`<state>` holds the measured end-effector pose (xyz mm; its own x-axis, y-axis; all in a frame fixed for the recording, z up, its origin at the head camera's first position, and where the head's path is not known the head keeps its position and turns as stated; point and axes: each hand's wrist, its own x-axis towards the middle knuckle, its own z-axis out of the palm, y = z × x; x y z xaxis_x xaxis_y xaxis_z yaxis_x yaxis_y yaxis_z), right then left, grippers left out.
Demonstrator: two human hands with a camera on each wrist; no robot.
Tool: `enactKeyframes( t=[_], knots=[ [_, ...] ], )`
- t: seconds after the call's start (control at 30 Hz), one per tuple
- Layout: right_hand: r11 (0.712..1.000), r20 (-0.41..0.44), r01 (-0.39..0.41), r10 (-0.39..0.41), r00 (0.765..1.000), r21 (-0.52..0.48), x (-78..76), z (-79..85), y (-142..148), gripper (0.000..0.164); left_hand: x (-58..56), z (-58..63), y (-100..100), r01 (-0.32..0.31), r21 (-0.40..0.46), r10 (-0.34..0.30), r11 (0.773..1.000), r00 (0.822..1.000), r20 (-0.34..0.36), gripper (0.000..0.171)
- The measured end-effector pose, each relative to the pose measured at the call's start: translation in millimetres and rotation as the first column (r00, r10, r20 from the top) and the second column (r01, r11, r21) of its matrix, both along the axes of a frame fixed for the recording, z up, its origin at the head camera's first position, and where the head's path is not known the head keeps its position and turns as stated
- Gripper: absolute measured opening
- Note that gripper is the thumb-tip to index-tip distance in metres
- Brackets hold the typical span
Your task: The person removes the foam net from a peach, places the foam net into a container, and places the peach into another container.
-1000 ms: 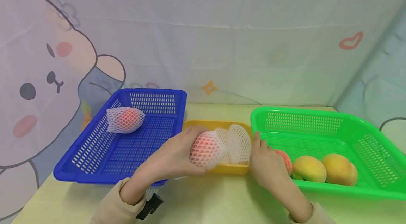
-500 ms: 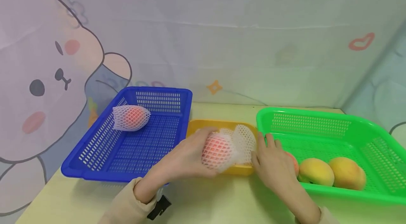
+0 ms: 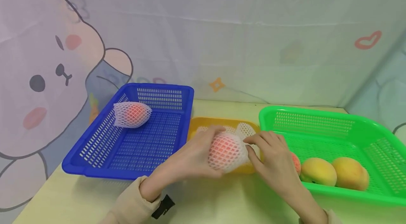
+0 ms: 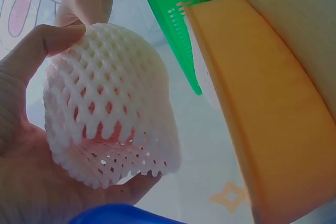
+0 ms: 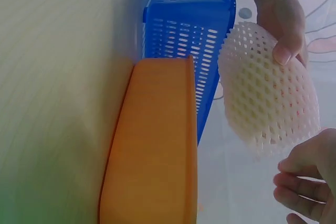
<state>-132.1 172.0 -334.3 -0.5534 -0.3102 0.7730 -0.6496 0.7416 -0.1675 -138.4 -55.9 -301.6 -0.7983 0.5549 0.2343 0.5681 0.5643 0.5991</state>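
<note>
My left hand (image 3: 195,155) grips a peach in a white foam net (image 3: 224,150) above the yellow basket (image 3: 203,122). Its fingers and thumb wrap round the net, and pink skin shows through the mesh. In the left wrist view, the foam net (image 4: 113,90) has its toothed open end facing the camera. My right hand (image 3: 274,158) is close by at the other end of the net, thumb and forefinger apart with bent fingers. From the right wrist view, those fingertips (image 5: 286,179) sit just beside the net's end. Loose white foam nets (image 3: 245,129) lie in the yellow basket, partly hidden.
On the left stands a blue basket (image 3: 128,173) with one netted peach (image 3: 134,114) inside. To the right, a green basket (image 3: 314,114) holds yellow peaches (image 3: 318,171) and a reddish one (image 3: 296,163) partly behind the right hand. A printed cloth (image 3: 238,47) hangs behind the table (image 3: 203,203).
My right hand has left the edge of the green basket and moved left to the end of the netted peach. The left hand keeps its grip; the view has shifted slightly.
</note>
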Motion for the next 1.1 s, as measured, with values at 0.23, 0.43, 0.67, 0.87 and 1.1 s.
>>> enactKeyframes(
  t=[0.23,0.43,0.67,0.87,1.1],
  knots=[
    [0.987,0.075,-0.158,0.159,0.984,-0.021,0.5,-0.9,3.9,0.027,0.1,1.5,-1.8,0.021,-0.008,-0.021,1.000,1.000,0.004,0.096],
    [0.962,0.084,-0.270,0.273,0.958,-0.042,0.7,-1.1,2.6,0.052,-0.8,4.2,-5.6,0.036,-0.016,-0.036,0.999,0.999,0.014,0.093],
    [0.936,0.145,-0.351,0.353,0.924,-0.036,0.1,-2.2,-0.1,0.078,-2.9,4.2,-8.7,0.046,0.022,-0.046,0.999,0.999,-0.007,0.089],
    [0.917,0.166,-0.397,0.397,0.903,-0.037,0.8,-1.7,-2.4,0.088,-2.4,3.9,-7.7,0.030,0.060,-0.032,0.998,0.998,0.046,0.087],
    [0.933,0.148,-0.359,0.356,0.922,-0.007,5.0,-0.3,-3.3,0.094,-1.1,4.0,-4.3,0.028,0.126,-0.042,0.992,0.993,0.111,0.088]
  ],
)
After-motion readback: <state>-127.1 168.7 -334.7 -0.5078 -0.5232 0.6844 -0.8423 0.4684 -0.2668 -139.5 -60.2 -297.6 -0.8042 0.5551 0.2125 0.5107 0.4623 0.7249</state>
